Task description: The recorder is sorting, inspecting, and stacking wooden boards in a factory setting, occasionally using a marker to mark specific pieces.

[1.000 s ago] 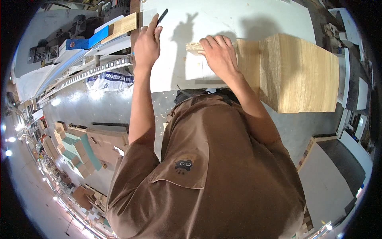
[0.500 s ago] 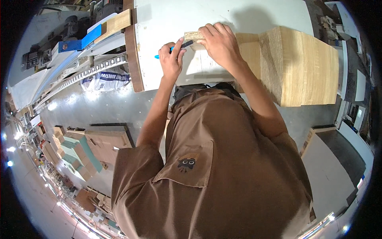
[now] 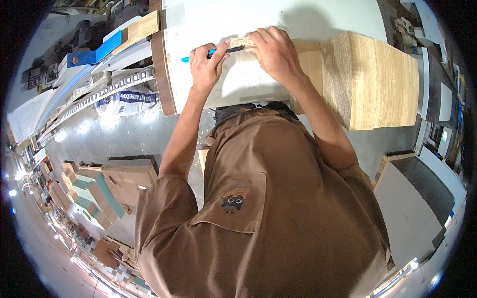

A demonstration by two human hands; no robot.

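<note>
My left hand (image 3: 204,67) is closed round a slim tool (image 3: 235,49) with a blue handle and a dark, straight front part; its exact kind is not plain. The blue end sticks out to the left of my fist. The dark part lies along the near side of a small wood-grain board piece (image 3: 240,41) with a rough, pale edge. My right hand (image 3: 273,53) grips that piece from the right, fingers over the top and thumb on the near side. Its right end is hidden under my fingers. Both hands are above the white worktable (image 3: 198,22).
Light wood-grain boards (image 3: 385,82) overlap on the table's right side and jut past its near edge. A brown strip (image 3: 166,74) borders the table's left. Beyond stand a metal rail (image 3: 99,97) and a white bag (image 3: 126,102). Stacked panels (image 3: 129,179) are on the floor behind left.
My left hand has shifted slightly left and up, and the tool has turned flatter, its dark part now alongside the board piece's edge. My right hand keeps its grip in nearly the same place.
</note>
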